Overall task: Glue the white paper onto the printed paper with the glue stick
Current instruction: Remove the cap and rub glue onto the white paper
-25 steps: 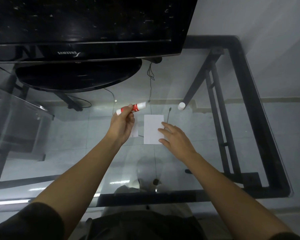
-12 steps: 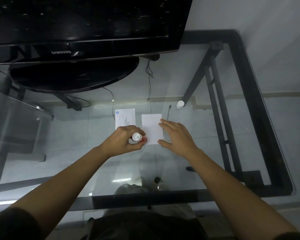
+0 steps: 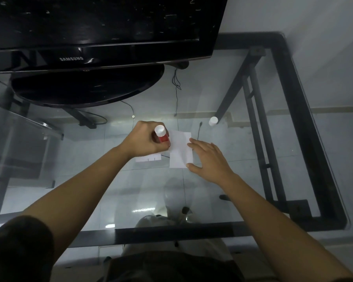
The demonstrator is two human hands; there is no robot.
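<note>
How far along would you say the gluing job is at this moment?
Done: the cap is off and stands apart on the glass table. In hand: the left hand holds the glue stick tip-down at the white paper's far left corner, while the right hand steadies that sheet. Left: the printed paper lies beside it, so the two are not yet joined.

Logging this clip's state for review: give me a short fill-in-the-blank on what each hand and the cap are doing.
The left hand holds the red ____.
The right hand lies flat on the ____ paper.
The loose white cap stands on the ____ table.

Missing words: glue stick; white; glass
</note>
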